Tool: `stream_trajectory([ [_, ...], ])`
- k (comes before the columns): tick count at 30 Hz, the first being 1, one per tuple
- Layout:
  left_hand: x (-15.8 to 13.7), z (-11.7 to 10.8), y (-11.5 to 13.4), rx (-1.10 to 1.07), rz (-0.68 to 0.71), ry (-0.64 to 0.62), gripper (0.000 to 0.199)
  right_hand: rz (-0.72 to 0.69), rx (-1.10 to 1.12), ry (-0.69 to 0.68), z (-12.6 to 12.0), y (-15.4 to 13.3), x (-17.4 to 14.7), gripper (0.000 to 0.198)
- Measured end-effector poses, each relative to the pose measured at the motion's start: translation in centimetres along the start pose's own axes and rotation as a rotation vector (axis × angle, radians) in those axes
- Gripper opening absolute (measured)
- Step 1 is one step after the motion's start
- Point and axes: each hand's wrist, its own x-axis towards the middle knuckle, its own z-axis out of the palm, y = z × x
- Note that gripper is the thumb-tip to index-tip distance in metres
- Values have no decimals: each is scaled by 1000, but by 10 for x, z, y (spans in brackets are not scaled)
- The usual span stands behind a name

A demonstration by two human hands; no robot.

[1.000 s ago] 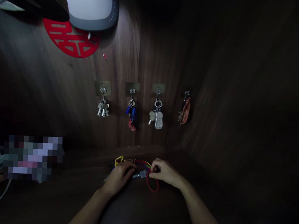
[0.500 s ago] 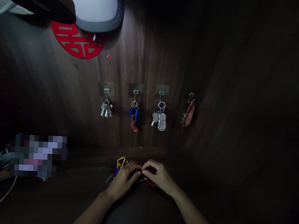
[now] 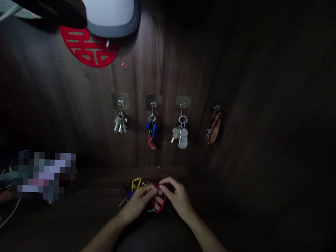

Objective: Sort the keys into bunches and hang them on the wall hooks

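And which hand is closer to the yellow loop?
Left. The left hand is just below and to the right of the yellow loop in the picture; the right hand is farther off to the right.

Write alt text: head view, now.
A person's left hand and right hand pinch a red cord over a dark surface, beside a yellow cord loop. Behind them on a wood-grain wall, four hooks in a row carry keys and a reddish-brown item, with a red cutout higher up.
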Motion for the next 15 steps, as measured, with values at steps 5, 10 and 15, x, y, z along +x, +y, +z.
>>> stream_trajectory([
  [5,-2,0,6,-309,-148,15,30,47,18,62,0,3,1,17],
  [10,-2,-5,7,-399,-210,65,20,35,10,83,-2,7,0,21],
  [15,-3,-6,10,-423,-237,79,18,-33,-10,23,-6,4,-2,23],
])
